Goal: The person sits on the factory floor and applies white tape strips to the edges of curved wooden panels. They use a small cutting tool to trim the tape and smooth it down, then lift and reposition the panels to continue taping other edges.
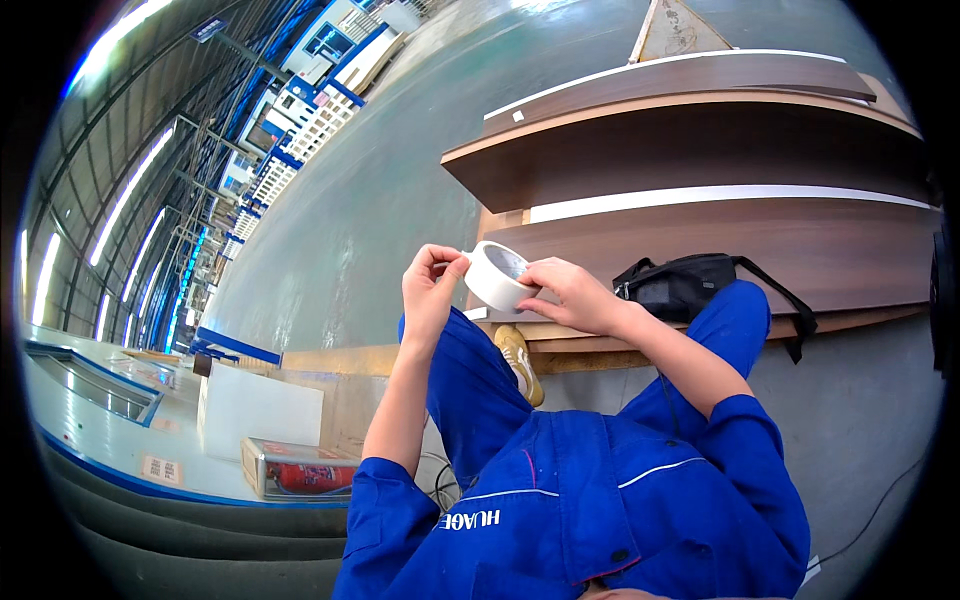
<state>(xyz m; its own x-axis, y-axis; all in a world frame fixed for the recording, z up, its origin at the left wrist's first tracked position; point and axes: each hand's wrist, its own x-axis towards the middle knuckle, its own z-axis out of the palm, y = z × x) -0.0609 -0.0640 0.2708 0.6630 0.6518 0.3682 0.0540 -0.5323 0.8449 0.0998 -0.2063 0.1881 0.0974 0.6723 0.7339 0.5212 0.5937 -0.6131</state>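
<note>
Head view: you looked down over your own blue work suit, seated, with one knee raised and a tan shoe (521, 362) resting on the edge of the stacked boards.
Tape roll: a white roll of tape (498, 275) sat raised in front of you, between your two hands, above your raised knee.
Right hand: your right hand (570, 296) was closed around the roll, fingers curled under its rim and thumb on the near side, carrying it.
Left hand: your left hand (428, 290) was pinched narrow, thumb and fingertips pressed together at the roll's left edge; whether a loose tape end lay between them, you could not tell from this view.
Boards: dark brown wood-grain panels (700, 150) with pale edges lay stacked ahead of you.
Bag: a black bag (680, 285) with a strap lay on the lower board, just beside your right forearm.
Floor side: to your left stood a white box (260, 410), and near it a clear case holding a red cylinder (300, 470).
</note>
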